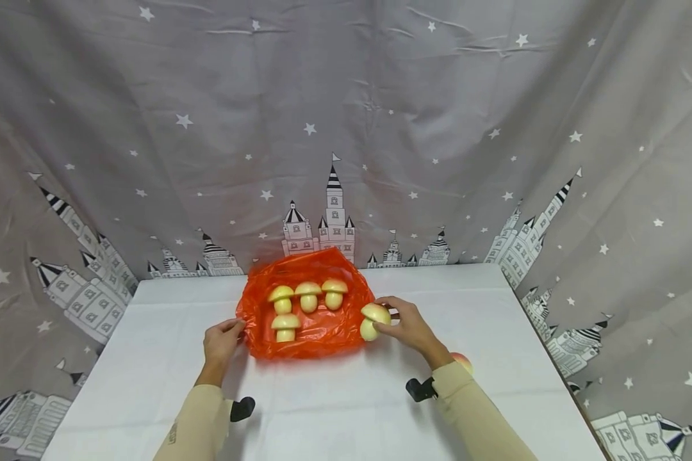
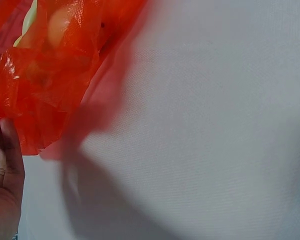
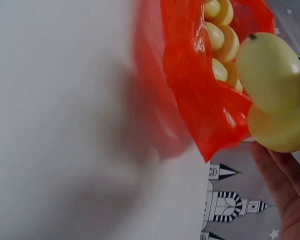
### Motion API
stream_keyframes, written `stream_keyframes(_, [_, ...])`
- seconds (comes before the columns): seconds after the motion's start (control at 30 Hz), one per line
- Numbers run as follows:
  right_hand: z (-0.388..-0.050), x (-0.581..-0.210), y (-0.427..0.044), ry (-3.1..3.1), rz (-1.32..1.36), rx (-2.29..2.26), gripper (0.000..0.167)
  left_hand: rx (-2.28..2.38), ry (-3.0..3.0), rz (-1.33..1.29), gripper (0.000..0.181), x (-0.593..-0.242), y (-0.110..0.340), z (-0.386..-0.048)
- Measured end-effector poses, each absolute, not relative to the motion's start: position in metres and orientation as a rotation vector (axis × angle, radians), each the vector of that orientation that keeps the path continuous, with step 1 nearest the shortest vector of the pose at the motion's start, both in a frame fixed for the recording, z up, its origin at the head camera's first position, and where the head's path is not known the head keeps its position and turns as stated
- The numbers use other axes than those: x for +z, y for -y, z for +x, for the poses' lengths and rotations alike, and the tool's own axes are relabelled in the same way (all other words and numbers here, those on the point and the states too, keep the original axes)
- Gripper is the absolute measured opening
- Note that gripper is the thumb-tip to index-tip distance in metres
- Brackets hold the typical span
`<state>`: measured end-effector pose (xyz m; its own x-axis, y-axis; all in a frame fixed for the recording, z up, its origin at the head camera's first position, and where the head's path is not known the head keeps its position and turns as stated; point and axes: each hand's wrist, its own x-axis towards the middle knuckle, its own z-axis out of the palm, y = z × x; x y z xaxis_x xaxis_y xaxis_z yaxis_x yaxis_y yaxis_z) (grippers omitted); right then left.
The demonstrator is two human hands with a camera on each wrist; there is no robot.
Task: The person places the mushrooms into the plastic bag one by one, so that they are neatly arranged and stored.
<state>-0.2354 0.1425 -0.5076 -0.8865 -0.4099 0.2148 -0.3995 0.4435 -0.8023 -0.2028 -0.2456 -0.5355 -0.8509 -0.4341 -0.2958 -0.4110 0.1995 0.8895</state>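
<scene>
A red plastic bag (image 1: 330,334) lies spread with its mouth up, and several pale yellow toy mushrooms (image 1: 308,296) rest inside it. My left hand (image 1: 220,342) pinches the bag's left rim; in the left wrist view only part of that hand (image 2: 6,175) shows, beside the crumpled red film (image 2: 45,95). At the bag's right edge, my right hand (image 1: 408,326) holds another toy mushroom (image 1: 376,312) by its cap. Seen from the right wrist, this mushroom (image 3: 270,75) has its rounded stem toward the bag, with fingers (image 3: 280,172) behind the cap.
Under the bag is a table with a white cover (image 1: 323,410). A reddish-yellow round thing (image 1: 462,362) lies partly hidden behind my right forearm. A grey curtain (image 1: 207,160) printed with castles and stars hangs behind and beside the table.
</scene>
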Motion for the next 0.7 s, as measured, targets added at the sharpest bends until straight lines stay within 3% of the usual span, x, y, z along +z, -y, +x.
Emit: stream_keyframes(0.7, [-0.256, -0.505, -0.087, -2.709, -0.862, -1.378, 0.042, -1.814, 2.362, 0.899, 0.037, -0.536, 0.247, -0.204])
